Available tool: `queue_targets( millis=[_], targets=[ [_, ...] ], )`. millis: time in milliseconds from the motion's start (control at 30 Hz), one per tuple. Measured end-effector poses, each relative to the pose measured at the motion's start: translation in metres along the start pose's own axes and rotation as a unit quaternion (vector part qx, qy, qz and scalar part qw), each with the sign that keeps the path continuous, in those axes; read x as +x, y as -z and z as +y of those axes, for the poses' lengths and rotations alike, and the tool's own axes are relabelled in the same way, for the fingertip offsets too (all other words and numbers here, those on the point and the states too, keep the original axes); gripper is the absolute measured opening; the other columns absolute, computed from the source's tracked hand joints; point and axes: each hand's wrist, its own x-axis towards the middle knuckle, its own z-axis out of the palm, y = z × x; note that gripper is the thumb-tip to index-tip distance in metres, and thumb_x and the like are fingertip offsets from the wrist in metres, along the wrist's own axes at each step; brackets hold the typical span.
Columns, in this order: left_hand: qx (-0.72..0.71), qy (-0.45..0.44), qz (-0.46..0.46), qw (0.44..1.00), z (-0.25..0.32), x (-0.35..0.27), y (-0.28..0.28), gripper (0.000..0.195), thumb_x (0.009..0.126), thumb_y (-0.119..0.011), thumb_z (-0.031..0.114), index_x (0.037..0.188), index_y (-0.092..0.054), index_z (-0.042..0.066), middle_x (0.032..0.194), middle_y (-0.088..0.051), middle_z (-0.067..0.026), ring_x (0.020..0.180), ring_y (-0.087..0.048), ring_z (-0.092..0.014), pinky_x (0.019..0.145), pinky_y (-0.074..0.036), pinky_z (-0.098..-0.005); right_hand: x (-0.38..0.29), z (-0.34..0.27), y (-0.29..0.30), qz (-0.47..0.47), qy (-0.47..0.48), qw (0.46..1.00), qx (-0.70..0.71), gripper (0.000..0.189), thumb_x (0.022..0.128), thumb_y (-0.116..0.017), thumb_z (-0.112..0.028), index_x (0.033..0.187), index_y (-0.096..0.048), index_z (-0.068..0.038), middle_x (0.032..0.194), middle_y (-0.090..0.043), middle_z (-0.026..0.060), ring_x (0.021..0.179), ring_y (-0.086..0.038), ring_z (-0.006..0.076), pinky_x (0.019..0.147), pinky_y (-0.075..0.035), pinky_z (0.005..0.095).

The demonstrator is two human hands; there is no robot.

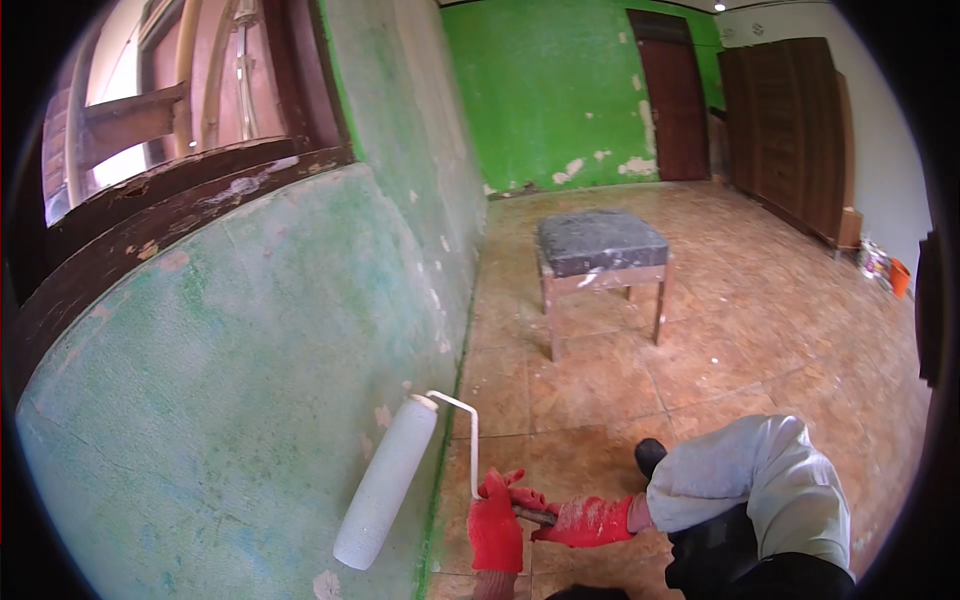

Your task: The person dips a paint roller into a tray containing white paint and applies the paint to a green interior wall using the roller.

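Observation:
A paint roller with a long pale sleeve (386, 484) lies along the lower part of the green, patchy wall (285, 352); whether it presses on the wall I cannot tell. From the sleeve's upper end a bent white wire frame (474, 442) runs down to a handle (534, 516). My left hand (496, 532), in a red glove, is closed around the front of that handle, where the wire enters. Just behind it, my right hand (589, 521), also gloved in red, grips the handle farther back. Little of the handle shows between the gloves.
A stool (604, 240) with a dark, paint-marked seat stands on the brown tile floor (720, 375). At upper left is a worn wooden window sill (187, 195). Farther off are a brown door (675, 105), a wooden cabinet (784, 142) and an orange container (898, 277).

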Motion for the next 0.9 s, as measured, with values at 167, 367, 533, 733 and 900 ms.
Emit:
queue_targets(
  millis=[167, 367, 533, 733, 900],
  targets=[
    [0.09, 0.014, 0.067, 0.994, -0.004, 0.024, 0.013, 0.041, 0.099, -0.047, 0.034, 0.107, -0.054, -0.006, 0.069, -0.064, -0.012, 0.063, -0.065, -0.023, 0.064, -0.053, -0.0328, 0.031, -0.024, 0.029, -0.164, -0.073, 0.978, 0.105, 0.064, 0.092, -0.045, -0.053, 0.148, -0.023, -0.031, 0.076, -0.062, 0.0142, 0.064, -0.063, 0.0272, 0.061, -0.05, 0.0399],
    [0.136, 0.06, 0.094, 0.985, 0.002, 0.084, -0.023, 0.032, 0.096, -0.053, 0.025, 0.106, -0.056, -0.005, 0.073, -0.067, -0.0131, 0.068, -0.067, -0.022, 0.069, -0.053, -0.0321, 0.084, 0.045, 0.041, -0.135, 0.032, 0.975, 0.173, 0.064, 0.088, -0.051, -0.058, 0.139, -0.037, -0.021, 0.071, -0.062, 0.0101, 0.057, -0.06, 0.02, 0.055, -0.048, 0.0349],
    [0.169, 0.042, 0.115, 0.978, 0.003, 0.154, -0.07, 0.031, 0.095, -0.055, 0.023, 0.109, -0.058, -0.006, 0.07, -0.066, -0.0113, 0.065, -0.066, -0.021, 0.064, -0.053, -0.0304, 0.112, 0.08, 0.097, -0.155, 0.0, 0.959, 0.239, 0.057, 0.086, -0.054, -0.059, 0.116, -0.053, -0.011, 0.068, -0.06, 0.0076, 0.054, -0.058, 0.0181, 0.052, -0.048, 0.0336],
    [0.246, 0.046, 0.173, 0.953, 0.032, 0.218, -0.14, 0.037, 0.095, -0.054, 0.029, 0.111, -0.06, -0.005, 0.07, -0.066, -0.0101, 0.064, -0.066, -0.019, 0.061, -0.052, -0.0292, 0.13, 0.101, 0.19, -0.126, 0.029, 0.934, 0.333, 0.051, 0.086, -0.055, -0.058, 0.111, -0.058, -0.014, 0.065, -0.056, 0.0038, 0.052, -0.056, 0.0147, 0.048, -0.047, 0.0319],
    [0.282, 0.026, 0.214, 0.935, 0.037, 0.256, -0.155, 0.04, 0.093, -0.05, 0.039, 0.116, -0.062, 0.007, 0.074, -0.065, -0.0012, 0.064, -0.067, -0.014, 0.042, -0.032, -0.0237, 0.169, 0.123, 0.211, -0.141, 0.126, 0.938, 0.292, 0.064, 0.085, -0.059, -0.054, 0.14, -0.042, -0.024, 0.064, -0.055, 0.0022, 0.052, -0.056, 0.0127, 0.05, -0.046, 0.0286]
  ],
)
